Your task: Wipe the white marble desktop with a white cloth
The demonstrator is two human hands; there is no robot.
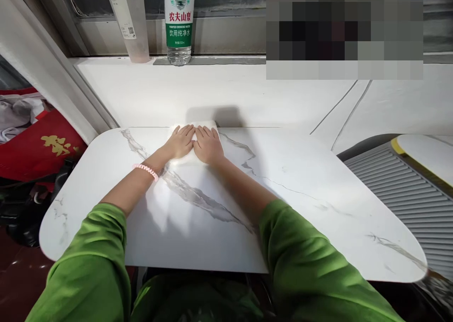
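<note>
A folded white cloth point(189, 160) lies on the white marble-patterned table point(304, 218), near its far edge by the wall. My left hand point(180, 141) rests flat on the cloth's left part, fingers stretched out. Beside it my right hand point(208, 145) lies palm down on the right part, its fingers also extended. The two hands touch or nearly touch at the thumbs. Around my left wrist is a pink coiled band point(145, 171). The cloth's middle is hidden beneath both hands.
On the window ledge stand a labelled water bottle point(180, 29) and a translucent cup-like container point(132, 24). To the left are a red bag point(42, 142) and dark items. A ribbed grey seat point(392, 185) and another table point(432, 154) stand at the right.
</note>
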